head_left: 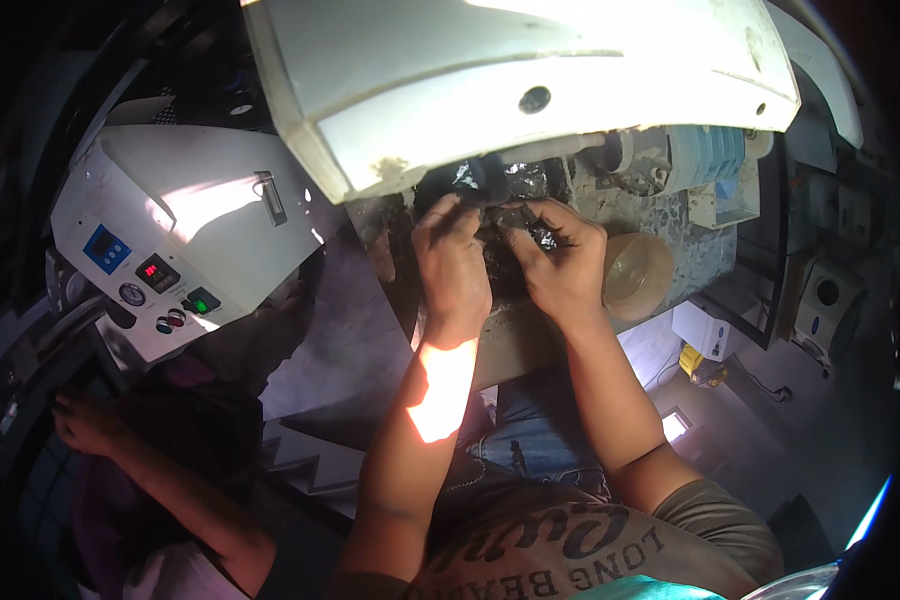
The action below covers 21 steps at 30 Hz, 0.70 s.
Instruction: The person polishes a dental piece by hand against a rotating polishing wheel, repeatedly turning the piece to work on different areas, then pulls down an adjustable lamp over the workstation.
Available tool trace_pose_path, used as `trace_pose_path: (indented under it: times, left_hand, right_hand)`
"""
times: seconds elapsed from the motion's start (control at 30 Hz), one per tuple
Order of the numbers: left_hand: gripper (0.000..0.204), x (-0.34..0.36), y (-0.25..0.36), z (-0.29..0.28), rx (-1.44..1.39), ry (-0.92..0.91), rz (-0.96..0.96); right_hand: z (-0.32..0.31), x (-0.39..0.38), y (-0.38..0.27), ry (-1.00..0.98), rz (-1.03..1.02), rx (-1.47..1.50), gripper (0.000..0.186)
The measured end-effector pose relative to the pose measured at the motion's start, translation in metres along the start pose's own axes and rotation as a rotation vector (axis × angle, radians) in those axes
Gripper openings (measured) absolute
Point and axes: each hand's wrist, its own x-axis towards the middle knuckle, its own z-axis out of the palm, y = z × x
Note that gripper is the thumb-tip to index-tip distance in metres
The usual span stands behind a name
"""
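Dark piece (490, 183) near white hood (560, 105) indistinct in shadow, hood's top cut off

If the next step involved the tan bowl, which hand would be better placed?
Probably the right hand: it is close beside the tan bowl, while the left hand is farther off, with the right between them.

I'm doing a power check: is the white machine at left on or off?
On: the machine's red display and green switch are lit.
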Motion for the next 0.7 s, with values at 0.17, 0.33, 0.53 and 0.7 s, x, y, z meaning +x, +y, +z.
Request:
trace_pose_path:
  times: [0.17,0.33,0.53,0.7]
  left_hand:
    - [0.011,-0.0017,-0.0004,0.0031,-0.046,0.059,0.02]
    - [0.015,-0.0049,-0.0031,0.0003,0.003,0.008,0.12]
    - [0.016,-0.0004,-0.004,-0.0004,0.042,0.032,0.133]
    - [0.015,-0.0038,-0.005,-0.0008,0.072,-0.017,0.136]
  right_hand:
    - [0.0031,0.0016,-0.0017,-0.001,0.012,0.004,0.015]
    - [0.0019,0.0004,-0.0022,0.013,-0.052,0.029,0.016]
    - [0.0065,0.0013,0.0027,0.019,-0.012,0.03,0.016]
    - [0.0048,-0.0009,0.0034,0.024,-0.024,0.037,0.016]
